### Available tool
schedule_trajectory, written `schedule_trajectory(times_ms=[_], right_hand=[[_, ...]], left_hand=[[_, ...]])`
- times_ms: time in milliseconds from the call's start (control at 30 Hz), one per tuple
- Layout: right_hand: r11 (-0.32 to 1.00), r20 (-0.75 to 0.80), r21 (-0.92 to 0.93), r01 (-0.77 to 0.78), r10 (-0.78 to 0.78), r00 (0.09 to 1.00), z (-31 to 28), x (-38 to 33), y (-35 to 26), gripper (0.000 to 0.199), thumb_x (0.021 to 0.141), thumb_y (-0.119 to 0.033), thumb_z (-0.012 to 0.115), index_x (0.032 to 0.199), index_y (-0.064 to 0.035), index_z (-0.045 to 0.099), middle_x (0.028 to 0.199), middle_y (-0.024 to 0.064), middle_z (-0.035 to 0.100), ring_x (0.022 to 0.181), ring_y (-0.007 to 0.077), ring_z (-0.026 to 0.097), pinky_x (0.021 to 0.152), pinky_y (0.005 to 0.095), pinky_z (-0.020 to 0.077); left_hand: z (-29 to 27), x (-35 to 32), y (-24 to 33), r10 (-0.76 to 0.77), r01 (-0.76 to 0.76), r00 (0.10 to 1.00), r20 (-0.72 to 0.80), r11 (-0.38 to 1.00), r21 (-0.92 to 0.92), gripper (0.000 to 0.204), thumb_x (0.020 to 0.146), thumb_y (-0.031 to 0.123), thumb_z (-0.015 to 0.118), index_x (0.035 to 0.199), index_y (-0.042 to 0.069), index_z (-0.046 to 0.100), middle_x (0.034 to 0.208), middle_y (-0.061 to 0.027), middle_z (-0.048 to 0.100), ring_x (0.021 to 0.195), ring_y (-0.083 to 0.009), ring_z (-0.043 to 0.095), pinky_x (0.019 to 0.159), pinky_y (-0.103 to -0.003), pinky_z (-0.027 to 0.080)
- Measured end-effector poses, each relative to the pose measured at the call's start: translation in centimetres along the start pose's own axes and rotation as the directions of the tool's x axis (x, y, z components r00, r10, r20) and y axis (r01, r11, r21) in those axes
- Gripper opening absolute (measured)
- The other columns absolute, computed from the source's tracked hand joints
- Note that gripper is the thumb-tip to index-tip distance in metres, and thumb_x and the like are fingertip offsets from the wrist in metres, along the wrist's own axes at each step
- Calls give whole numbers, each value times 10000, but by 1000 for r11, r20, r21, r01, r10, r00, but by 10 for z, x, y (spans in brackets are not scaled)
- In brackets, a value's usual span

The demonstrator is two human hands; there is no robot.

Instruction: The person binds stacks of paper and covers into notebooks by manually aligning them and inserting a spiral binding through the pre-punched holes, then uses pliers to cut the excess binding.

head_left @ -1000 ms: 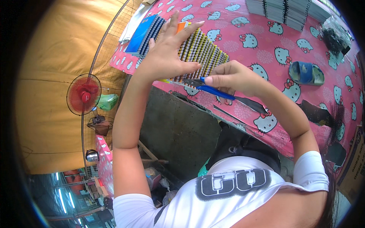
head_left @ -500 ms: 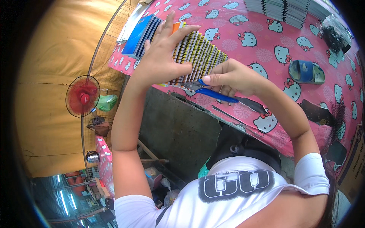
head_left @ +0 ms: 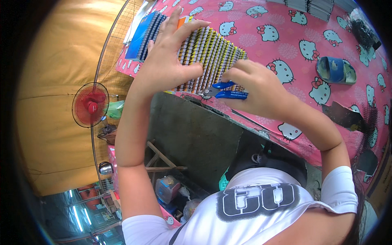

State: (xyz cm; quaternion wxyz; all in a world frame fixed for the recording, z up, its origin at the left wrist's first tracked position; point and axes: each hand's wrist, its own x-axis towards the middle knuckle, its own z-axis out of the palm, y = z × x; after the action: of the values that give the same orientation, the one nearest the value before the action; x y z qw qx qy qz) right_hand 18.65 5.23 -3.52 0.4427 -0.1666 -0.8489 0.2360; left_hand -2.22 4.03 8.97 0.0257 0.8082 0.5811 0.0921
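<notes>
Two hands work: left hand (head_left: pixel 169 61) presses spiral-bound notebooks (head_left: pixel 208 55), right hand (head_left: pixel 255 92) grip clenched on blue-handled cutters (head_left: pixel 226 90)

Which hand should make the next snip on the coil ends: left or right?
Right. The right hand already grips the blue-handled cutters at the near edge of the spiral-bound stack. The left hand lies flat on the stack, steadying it.

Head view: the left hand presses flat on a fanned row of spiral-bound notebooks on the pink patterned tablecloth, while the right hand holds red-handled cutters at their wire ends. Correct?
One error: the head view shows the cutters in the right hand have blue handles, not red. The left hand does press on the spiral-bound notebooks on the pink tablecloth.
</notes>
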Motion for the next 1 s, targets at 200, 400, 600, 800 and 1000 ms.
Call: schedule_trajectory(times_ms=[200, 400, 600, 800, 1000], right_hand=[[298, 740, 452, -841, 401, 540, -14, 19, 12, 406, 817, -362, 740, 864, 32, 656, 612, 6, 574, 535, 82, 539, 496, 247, 451], [997, -17, 71, -21, 22, 1000, 1, -9, 5, 372, 725, -279, 764, 988, -67, 607, 943, 129, 590, 878, 296, 609, 733, 381, 486], [814, 362, 405, -417, 276, 890, 2, 2, 13, 344, 767, -332, 752, 935, -52, 641, 772, 99, 611, 770, 258, 645, 661, 392, 505], [653, 492, 481, -585, 351, 796, 1, -4, 15, 393, 804, -387, 734, 950, -31, 654, 685, 90, 629, 683, 188, 654, 592, 362, 500], [980, -102, -176, 95, -114, 988, 3, -13, 4, 382, 731, -297, 768, 994, -60, 625, 914, 104, 597, 869, 266, 599, 731, 365, 485]], left_hand=[[0, 1, 5, 3, -3, 1000, 14, 1000, -18, 736, 600, 226, 674, 1316, 248, 511, 1524, -216, 240, 1418, -396, 213, 1070, -603, 205], [-2, -1, 0, 43, -43, 999, 6, 999, -29, 726, 611, 204, 669, 1320, 231, 513, 1523, -204, 248, 1405, -369, 252, 1091, -531, 226], [-4, 0, 6, 56, -53, 998, 31, 994, -95, 713, 634, 115, 651, 1330, 173, 512, 1523, -236, 233, 1436, -344, 203, 1139, -429, 204], [-4, 3, 5, 115, -111, 993, 21, 984, -136, 708, 636, 122, 654, 1328, 172, 512, 1520, -239, 237, 1435, -345, 204, 1141, -433, 201], [-4, 3, 1, 115, -109, 993, 23, 977, -185, 703, 644, 119, 660, 1329, 153, 508, 1521, -222, 251, 1435, -329, 213, 1145, -421, 195]])
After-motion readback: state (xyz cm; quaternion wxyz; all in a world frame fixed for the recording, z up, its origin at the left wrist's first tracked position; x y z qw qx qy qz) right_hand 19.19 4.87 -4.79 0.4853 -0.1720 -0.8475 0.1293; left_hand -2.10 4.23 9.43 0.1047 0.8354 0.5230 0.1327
